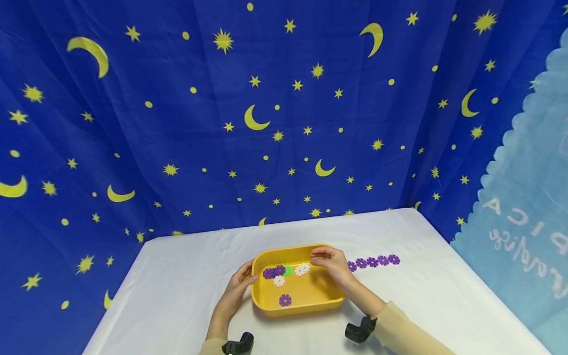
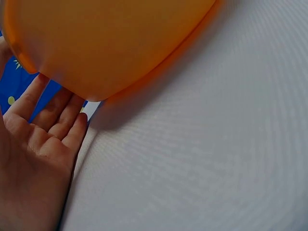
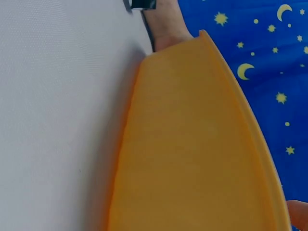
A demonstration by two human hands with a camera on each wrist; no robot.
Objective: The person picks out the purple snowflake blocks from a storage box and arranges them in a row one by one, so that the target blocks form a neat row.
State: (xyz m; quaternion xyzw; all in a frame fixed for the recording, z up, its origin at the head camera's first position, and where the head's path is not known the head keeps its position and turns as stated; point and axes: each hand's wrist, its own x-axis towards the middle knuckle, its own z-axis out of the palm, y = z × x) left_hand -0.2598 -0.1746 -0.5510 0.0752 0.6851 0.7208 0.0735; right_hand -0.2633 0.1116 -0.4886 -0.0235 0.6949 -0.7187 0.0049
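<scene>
A yellow plastic tray (image 1: 306, 308) sits on the white cloth, holding several snowflake discs. Inside are a purple disc (image 1: 285, 300) near the front wall, a white disc (image 1: 278, 280), overlapping white discs (image 1: 302, 269), dark purple discs (image 1: 268, 273) and a partly covered green disc (image 1: 288, 271). My left hand (image 1: 239, 286) grips the tray's left end, thumb at the rim and fingers against the outer wall. Over the right side of the tray reaches my right hand (image 1: 334, 266), its fingers bent and close together; I cannot tell whether a disc is between them.
A row of joined purple discs (image 1: 377, 261) lies on the cloth right of the tray, partly hidden by the right hand. Behind the table hangs a blue curtain (image 1: 284, 148) with yellow moons and stars. A light blue cloth (image 1: 528, 197) hangs at the right.
</scene>
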